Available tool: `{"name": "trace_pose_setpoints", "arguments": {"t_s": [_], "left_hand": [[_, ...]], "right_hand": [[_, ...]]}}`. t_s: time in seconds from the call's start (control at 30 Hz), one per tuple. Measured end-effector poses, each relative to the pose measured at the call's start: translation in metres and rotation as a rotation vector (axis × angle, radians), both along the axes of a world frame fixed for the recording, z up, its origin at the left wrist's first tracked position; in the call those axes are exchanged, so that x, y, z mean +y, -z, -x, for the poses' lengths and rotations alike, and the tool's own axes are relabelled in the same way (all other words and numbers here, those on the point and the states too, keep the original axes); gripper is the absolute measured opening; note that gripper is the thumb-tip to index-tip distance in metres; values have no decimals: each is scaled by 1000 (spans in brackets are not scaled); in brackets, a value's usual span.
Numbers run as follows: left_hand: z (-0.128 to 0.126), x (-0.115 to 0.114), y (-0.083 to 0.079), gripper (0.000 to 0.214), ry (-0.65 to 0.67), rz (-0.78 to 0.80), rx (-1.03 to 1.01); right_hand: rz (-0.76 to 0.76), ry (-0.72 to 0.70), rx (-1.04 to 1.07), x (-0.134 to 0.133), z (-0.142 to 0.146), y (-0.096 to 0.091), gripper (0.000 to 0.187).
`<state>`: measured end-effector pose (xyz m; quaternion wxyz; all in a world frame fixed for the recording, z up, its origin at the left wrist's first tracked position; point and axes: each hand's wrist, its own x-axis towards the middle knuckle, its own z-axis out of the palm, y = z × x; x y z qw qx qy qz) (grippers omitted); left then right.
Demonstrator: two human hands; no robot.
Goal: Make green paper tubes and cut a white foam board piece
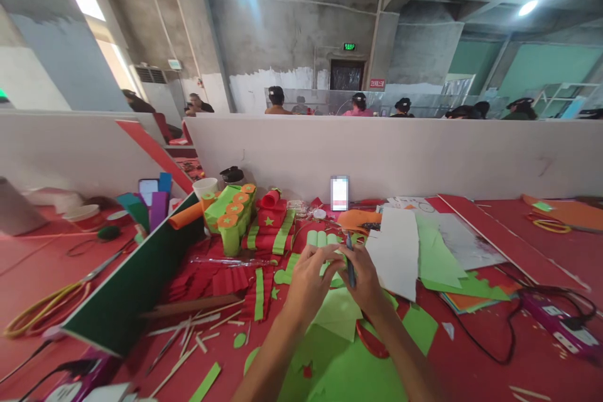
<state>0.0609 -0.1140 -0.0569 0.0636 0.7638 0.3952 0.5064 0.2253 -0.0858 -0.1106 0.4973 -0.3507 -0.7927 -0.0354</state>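
Observation:
My left hand (311,271) is closed around a row of light green paper rolls (322,239), whose tops show above the fingers. Close beside it, my right hand (366,273) is closed on a slim dark blue-grey pen-like tool (350,260), held upright. The fingers of both hands meet at the rolls and hide their lower part. Under my wrists lie pale green paper (336,314) and a large bright green sheet (348,367). Red scissor handles (372,339) show partly beneath my right forearm.
On the left stand green paper shapes with orange star tops (234,208) and red-and-green pieces (271,223). A dark green board (127,282) leans there. A phone (340,193) stands ahead against the white partition (386,157). Card sheets (393,251) and a purple power strip (560,323) lie right.

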Motion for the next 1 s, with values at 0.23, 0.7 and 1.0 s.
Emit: {"name": "trace_pose_setpoints", "arguments": {"t_s": [0.23, 0.7, 1.0], "left_hand": [[-3, -2, 0, 31, 18, 6, 47], [-5, -2, 1, 33, -7, 63, 24], [-4, -1, 0, 32, -7, 81, 15]], "right_hand": [[38, 14, 7, -1, -1, -2, 48], [-20, 50, -13, 0, 0, -2, 46], [-6, 31, -20, 0, 0, -3, 45]]}}
